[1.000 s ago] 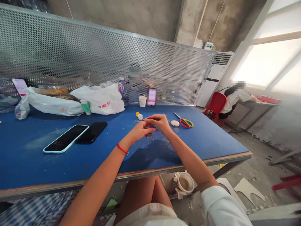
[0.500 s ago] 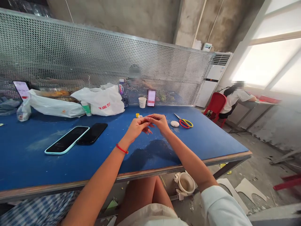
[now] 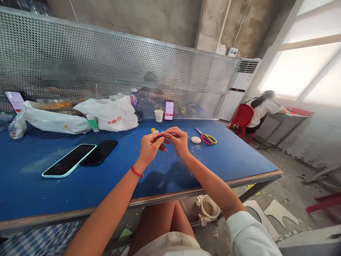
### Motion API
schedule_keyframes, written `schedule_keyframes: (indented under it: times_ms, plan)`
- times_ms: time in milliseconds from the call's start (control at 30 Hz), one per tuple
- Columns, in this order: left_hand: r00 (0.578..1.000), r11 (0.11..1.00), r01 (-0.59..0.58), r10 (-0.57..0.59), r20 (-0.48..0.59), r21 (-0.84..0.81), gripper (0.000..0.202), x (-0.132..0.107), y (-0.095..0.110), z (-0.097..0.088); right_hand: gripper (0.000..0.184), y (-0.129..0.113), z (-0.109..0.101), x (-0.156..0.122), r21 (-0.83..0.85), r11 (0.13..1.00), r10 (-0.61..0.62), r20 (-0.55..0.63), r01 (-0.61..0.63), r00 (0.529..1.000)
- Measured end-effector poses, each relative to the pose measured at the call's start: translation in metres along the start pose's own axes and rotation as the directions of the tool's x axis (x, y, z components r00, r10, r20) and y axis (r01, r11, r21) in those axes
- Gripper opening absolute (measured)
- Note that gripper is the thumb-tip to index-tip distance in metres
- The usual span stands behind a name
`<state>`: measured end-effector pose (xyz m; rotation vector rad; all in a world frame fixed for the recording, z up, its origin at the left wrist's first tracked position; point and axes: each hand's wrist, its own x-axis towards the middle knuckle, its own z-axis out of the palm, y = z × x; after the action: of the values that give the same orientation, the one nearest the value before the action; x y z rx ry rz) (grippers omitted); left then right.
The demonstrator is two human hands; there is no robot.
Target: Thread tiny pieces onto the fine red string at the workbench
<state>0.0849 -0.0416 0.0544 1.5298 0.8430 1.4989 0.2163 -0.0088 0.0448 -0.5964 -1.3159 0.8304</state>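
Note:
My left hand [image 3: 150, 147] and my right hand [image 3: 178, 141] meet above the blue worktable [image 3: 221, 158], fingertips together. Something small and thin may lie between the fingers, but they hide it. A yellow bottle cap [image 3: 153, 130] sits just beyond my left hand. Right of my right hand lie a white oval lump [image 3: 195, 140] and scissors with red and yellow handles [image 3: 208, 139]. Two smartphones, one in a pale blue case [image 3: 68, 160] and one black [image 3: 99, 152], lie to the left.
White plastic bags [image 3: 112, 114], a water bottle [image 3: 134, 101], a paper cup [image 3: 158, 115] and an upright phone [image 3: 168, 110] stand along the perforated metal screen [image 3: 106, 53]. A co-worker [image 3: 262, 110] sits on a red chair [image 3: 243, 119] at a far desk. A crusted bowl [image 3: 210, 208] lies below the table edge.
My hands have drawn closer, with the left fingers curling more over the right. The view has turned slightly, shifting the table's objects left in the picture.

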Motion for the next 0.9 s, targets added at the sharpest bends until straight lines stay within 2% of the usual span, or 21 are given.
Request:
schedule_keyframes:
  times_ms: [167, 333, 467, 567, 667, 800, 900]
  plan:
    - [0.985, 0.993, -0.115, 0.117, -0.123, 0.029, 0.020, -0.002, -0.002, 0.001, 0.015, -0.006, 0.007, -0.007, -0.121, 0.990, -0.076, -0.036, 0.071, 0.996]
    - [0.962, 0.975, -0.179, 0.201, -0.185, 0.133, 0.026, -0.004, -0.004, 0.001, 0.016, -0.008, 0.010, -0.013, -0.214, 0.969, -0.143, -0.061, 0.127, 0.988]
    - [0.919, 0.930, -0.278, 0.330, -0.214, 0.240, 0.035, -0.012, -0.009, 0.000, 0.020, -0.011, 0.011, -0.018, -0.247, 0.948, -0.212, -0.013, 0.202, 0.977]
    - [0.897, 0.912, -0.335, 0.386, -0.217, 0.237, 0.024, -0.018, -0.014, -0.001, 0.020, -0.013, 0.009, -0.021, -0.236, 0.945, -0.231, 0.006, 0.226, 0.973]
    - [0.911, 0.935, -0.313, 0.346, -0.225, 0.170, 0.025, -0.020, -0.015, -0.001, 0.019, -0.012, 0.008, -0.021, -0.164, 0.968, -0.191, 0.000, 0.188, 0.982]
    - [0.925, 0.945, -0.260, 0.303, -0.231, 0.199, 0.032, -0.018, -0.012, -0.002, 0.024, -0.013, 0.007, -0.016, -0.070, 0.996, -0.060, -0.028, 0.058, 0.998]
    - [0.937, 0.946, -0.282, 0.307, -0.165, 0.157, 0.031, -0.017, -0.007, -0.004, 0.025, -0.018, 0.003, -0.009, -0.003, 1.000, 0.004, 0.016, -0.004, 1.000]
